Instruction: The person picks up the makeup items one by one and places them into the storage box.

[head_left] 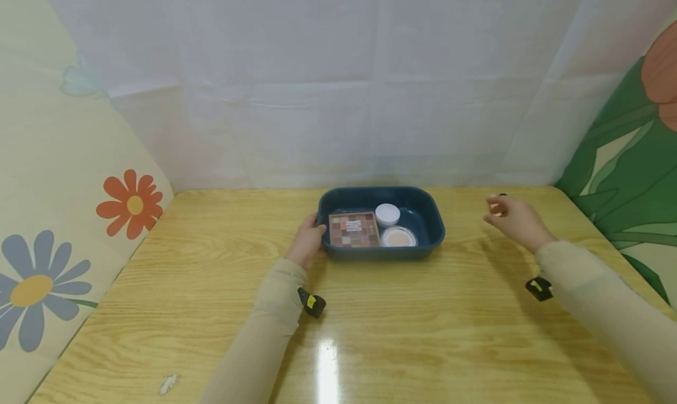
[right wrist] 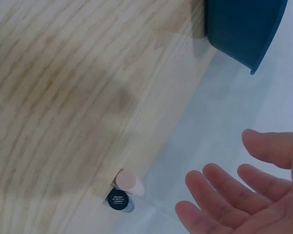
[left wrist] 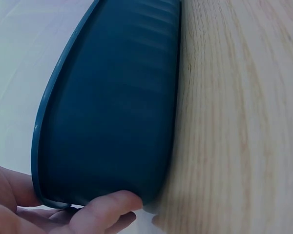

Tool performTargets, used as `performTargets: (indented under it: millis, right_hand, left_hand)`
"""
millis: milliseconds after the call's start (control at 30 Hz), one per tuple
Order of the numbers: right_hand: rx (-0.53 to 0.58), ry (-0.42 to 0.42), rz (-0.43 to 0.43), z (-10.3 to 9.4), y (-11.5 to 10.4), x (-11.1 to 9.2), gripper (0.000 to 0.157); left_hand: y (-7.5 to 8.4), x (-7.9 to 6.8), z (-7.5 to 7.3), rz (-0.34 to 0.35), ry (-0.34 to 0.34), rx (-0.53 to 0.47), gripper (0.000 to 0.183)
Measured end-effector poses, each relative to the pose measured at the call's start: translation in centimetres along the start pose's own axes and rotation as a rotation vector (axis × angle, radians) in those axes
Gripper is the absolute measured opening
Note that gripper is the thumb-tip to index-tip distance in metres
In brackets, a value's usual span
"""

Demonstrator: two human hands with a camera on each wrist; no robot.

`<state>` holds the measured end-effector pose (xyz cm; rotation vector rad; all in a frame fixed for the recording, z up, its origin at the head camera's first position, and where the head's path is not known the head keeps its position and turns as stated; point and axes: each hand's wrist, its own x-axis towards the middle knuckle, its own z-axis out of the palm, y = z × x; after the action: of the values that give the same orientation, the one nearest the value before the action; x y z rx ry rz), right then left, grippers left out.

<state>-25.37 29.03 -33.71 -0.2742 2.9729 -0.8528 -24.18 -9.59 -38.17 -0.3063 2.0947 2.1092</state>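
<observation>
A dark blue plastic tub (head_left: 383, 253) stands on the table, and my left hand (head_left: 307, 239) grips its left end, thumb at the front corner. In the left wrist view the fingers lie against the end of the tub (left wrist: 107, 107). Inside are an eyeshadow palette (head_left: 351, 230), a white round jar (head_left: 388, 214) and a round compact (head_left: 399, 237) with beige powder. My right hand (head_left: 515, 219) hovers right of the tub, holding nothing, fingers loosely bent. Near it, at the table's back edge, stand two small cosmetic containers, one with a pinkish top (right wrist: 126, 180), one with a black cap (right wrist: 118, 199).
A white cloth (head_left: 275, 92) hangs behind the wooden table (head_left: 238, 333). Flower-patterned panels (head_left: 134, 205) rise at both sides. A small whitish scrap (head_left: 168, 384) lies at the front left of the table.
</observation>
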Motion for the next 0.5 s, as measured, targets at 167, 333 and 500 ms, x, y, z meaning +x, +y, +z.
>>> performTargets:
  millis: [167, 333, 500]
  right_hand:
    - [0.018, -0.002, 0.027, 0.02, 0.43, -0.06, 0.053]
    - [0.026, 0.002, 0.045, -0.03, 0.65, -0.09, 0.053]
    - [0.008, 0.018, 0.062, -0.01, 1.02, -0.06, 0.053]
  left_hand:
    - [0.04, -0.04, 0.08, 0.000, 0.004, -0.004, 0.049]
    - [-0.04, 0.01, 0.06, 0.007, 0.003, -0.005, 0.049]
    - [-0.13, 0.05, 0.05, 0.007, 0.002, -0.004, 0.048]
